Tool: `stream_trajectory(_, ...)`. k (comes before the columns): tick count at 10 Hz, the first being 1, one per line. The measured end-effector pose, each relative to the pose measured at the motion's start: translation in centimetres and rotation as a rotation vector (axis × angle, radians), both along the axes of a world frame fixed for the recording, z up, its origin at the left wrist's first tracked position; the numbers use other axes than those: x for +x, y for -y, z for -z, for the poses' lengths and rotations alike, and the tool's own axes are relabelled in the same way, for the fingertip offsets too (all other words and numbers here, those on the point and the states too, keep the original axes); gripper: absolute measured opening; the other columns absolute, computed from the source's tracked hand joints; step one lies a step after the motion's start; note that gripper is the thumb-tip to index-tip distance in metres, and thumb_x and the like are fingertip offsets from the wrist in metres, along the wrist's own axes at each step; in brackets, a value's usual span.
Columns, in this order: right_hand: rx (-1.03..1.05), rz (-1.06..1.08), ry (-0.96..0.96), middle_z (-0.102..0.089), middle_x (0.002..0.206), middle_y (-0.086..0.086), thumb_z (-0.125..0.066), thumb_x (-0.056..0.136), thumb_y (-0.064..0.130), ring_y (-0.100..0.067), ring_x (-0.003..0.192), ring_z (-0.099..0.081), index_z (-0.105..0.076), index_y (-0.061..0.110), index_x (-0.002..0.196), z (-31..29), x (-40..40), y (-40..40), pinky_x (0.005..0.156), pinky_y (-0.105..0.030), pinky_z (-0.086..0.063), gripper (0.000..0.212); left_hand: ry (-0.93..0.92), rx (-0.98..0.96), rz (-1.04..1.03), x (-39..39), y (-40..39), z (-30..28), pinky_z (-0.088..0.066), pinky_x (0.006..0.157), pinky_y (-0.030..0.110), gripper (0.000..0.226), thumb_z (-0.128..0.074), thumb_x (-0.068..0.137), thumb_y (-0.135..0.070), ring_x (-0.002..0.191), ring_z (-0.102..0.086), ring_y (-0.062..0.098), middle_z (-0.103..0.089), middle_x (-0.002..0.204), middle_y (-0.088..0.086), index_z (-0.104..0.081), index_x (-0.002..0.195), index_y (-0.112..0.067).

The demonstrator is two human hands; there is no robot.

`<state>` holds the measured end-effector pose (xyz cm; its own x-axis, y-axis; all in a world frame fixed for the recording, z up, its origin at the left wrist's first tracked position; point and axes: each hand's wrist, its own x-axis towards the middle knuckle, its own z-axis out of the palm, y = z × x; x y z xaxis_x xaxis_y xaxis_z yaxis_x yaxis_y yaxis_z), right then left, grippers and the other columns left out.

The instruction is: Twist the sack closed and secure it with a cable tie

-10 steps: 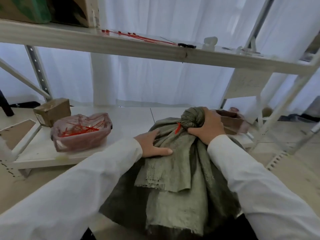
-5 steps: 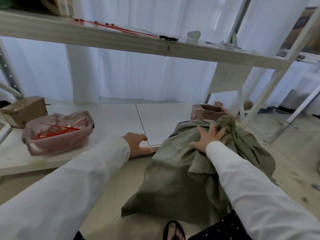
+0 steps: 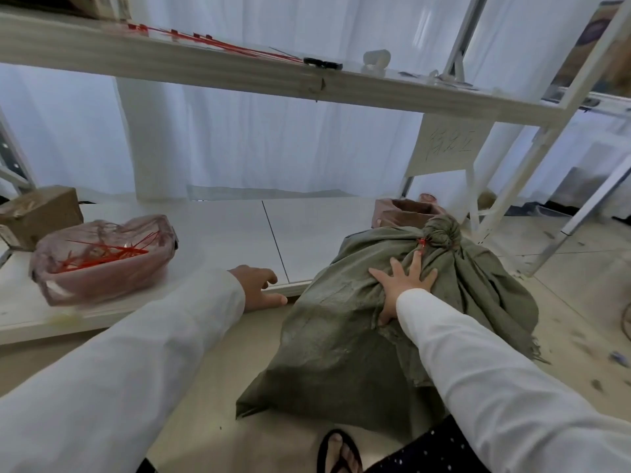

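Green woven sack [image 3: 348,336] sits on the floor just off the front edge of the low white shelf board [image 3: 218,233], leaning a bit toward the shelf upright on the rt. Its neck is twisted into a tight knob [image 3: 442,230] at the top, w/ a red cable tie [image 3: 422,242] cinched round the base of that knob – short tail sticking out on the near side.

Right hand [image 3: 403,285] lies flat on the sack's upper side, fingers spread wide, palm pressing cloth, nothing gripped; middle fingertip [image 3: 417,256] reaches up just below the tie. Left hand [image 3: 257,288] rests on the shelf board's front edge, fingers loosely curled, thumb along the lip – holding nothing, apart from the sack.

On the board to the left: pink plastic bag [image 3: 102,257] w/ loose red ties [image 3: 102,256] inside, cardboard box [image 3: 37,213] behind it. Small brown box [image 3: 406,213] just behind the sack. More red ties [image 3: 218,44] on the upper shelf [image 3: 170,66]. A sandalled foot [image 3: 338,452] shows at the bottom edge
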<state>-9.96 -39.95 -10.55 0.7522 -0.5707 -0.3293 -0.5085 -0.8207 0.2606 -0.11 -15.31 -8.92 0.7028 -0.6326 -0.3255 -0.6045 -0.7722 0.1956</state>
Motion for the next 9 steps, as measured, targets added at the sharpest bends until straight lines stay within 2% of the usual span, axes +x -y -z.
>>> stream_trajectory(2, -0.027, 0.203, 0.043, 0.021, 0.157, -0.004, -0.069, 0.08, 0.03, -0.041, 0.137, 0.031, 0.004, 0.045, 0.146, -0.3, -0.5, 1.9, 0.107, -0.071, 0.004, 0.099, -0.004, 0.0, -0.015, 0.2, -0.2, 0.4, -0.036, 0.106, 0.033, 0.057, -0.046, 0.089, -0.053, 0.127, -0.046, 0.018, -0.052, 0.136, -0.003, -0.04, 0.136, -0.021)
stream_trajectory(3, -0.039, 0.299, 0.097, 0.02, 0.158, -0.004, -0.06, 0.086, 0.028, -0.041, 0.139, 0.027, 0.001, 0.043, 0.147, -0.1, -1.0, 2.5, 0.107, -0.071, 0.004, 0.088, -0.006, -0.006, -0.012, 0.2, 0.1, 0.6, -0.035, 0.106, 0.033, 0.056, -0.046, 0.089, -0.052, 0.126, -0.046, 0.018, -0.052, 0.136, -0.004, -0.041, 0.136, -0.021)
stream_trajectory(4, -0.051, 0.344, 0.119, 0.018, 0.158, -0.004, -0.053, 0.09, 0.034, -0.042, 0.139, 0.025, -0.001, 0.04, 0.148, 0.3, -0.9, 3.1, 0.107, -0.072, 0.003, 0.078, -0.007, -0.002, 0.004, 0.2, 0.6, 0.8, -0.034, 0.106, 0.033, 0.055, -0.046, 0.089, -0.052, 0.126, -0.046, 0.018, -0.053, 0.135, -0.004, -0.042, 0.135, -0.021)
stream_trajectory(5, -0.056, 0.327, 0.082, 0.018, 0.158, -0.006, -0.053, 0.09, 0.029, -0.045, 0.138, 0.025, -0.001, 0.037, 0.149, 0.2, -0.7, 2.7, 0.107, -0.071, 0.005, 0.079, 0.001, 0.005, 0.02, 0.0, 1.1, 0.8, -0.036, 0.106, 0.034, 0.055, -0.046, 0.09, -0.051, 0.126, -0.046, 0.019, -0.053, 0.135, -0.004, -0.041, 0.135, -0.021)
stream_trajectory(6, -0.068, 0.295, 0.004, 0.02, 0.157, -0.01, -0.06, 0.086, 0.029, -0.047, 0.137, 0.026, 0.004, 0.033, 0.149, -0.1, -0.3, 1.5, 0.109, -0.068, 0.008, 0.09, 0.008, -0.001, 0.024, 0.0, 1.3, 0.9, -0.036, 0.106, 0.035, 0.055, -0.046, 0.09, -0.051, 0.126, -0.047, 0.02, -0.052, 0.136, -0.003, -0.041, 0.136, -0.021)
stream_trajectory(7, 0.018, 0.29, -0.064, 0.022, 0.155, -0.016, -0.075, 0.073, 0.04, -0.048, 0.136, 0.026, 0.011, 0.03, 0.149, -1.4, 0.4, 0.4, 0.11, -0.065, 0.01, 0.115, -0.002, -0.01, 0.015, 0.0, 1.2, 0.7, -0.036, 0.106, 0.035, 0.056, -0.047, 0.089, -0.051, 0.126, -0.047, 0.019, -0.052, 0.136, -0.004, -0.04, 0.137, -0.023)
stream_trajectory(8, 0.085, 0.23, -0.029, 0.019, 0.156, -0.019, -0.075, 0.068, 0.051, -0.046, 0.138, 0.024, 0.011, 0.03, 0.148, -2.8, 1.4, -1.0, 0.11, -0.064, 0.01, 0.12, 0.008, -0.018, 0.004, 0.0, 0.8, 0.4, -0.036, 0.106, 0.036, 0.056, -0.047, 0.089, -0.051, 0.126, -0.047, 0.019, -0.052, 0.136, -0.005, -0.039, 0.137, -0.023)
stream_trajectory(9, 0.182, 0.133, 0.05, 0.012, 0.157, -0.017, -0.069, 0.072, 0.056, -0.045, 0.14, 0.021, 0.0, 0.03, 0.15, -3.1, 2.6, -2.4, 0.111, -0.062, 0.009, 0.108, 0.029, -0.031, -0.016, 0.4, 0.2, 0.5, -0.037, 0.105, 0.036, 0.055, -0.048, 0.089, -0.051, 0.126, -0.047, 0.018, -0.052, 0.136, -0.006, -0.04, 0.136, -0.024)
